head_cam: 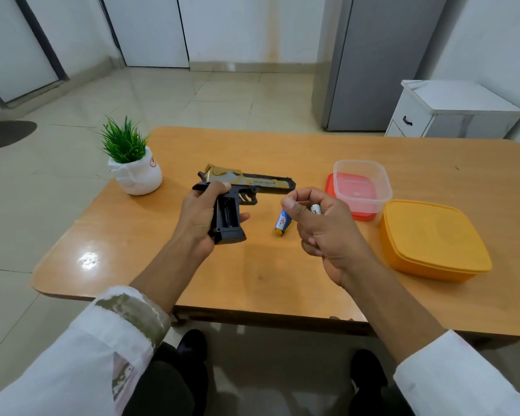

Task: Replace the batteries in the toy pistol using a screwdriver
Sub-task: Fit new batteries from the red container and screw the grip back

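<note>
Above the table (282, 274), left grip (198, 216) holds pistol (246, 181), right grip (321, 232) pinches battery (315, 209) (yellow box (433, 238) lidded).

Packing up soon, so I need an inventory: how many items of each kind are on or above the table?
Batteries: 2 (blue-and-white battery lying flat, white-ended battery in right hand)
Plastic tubs: 2 (clear open tub, yellow lidded tub)
Red plastic lid: 1
Gold-and-black toy pistol: 1 (left hand)
Green potted plant: 1
Total: 7
</note>
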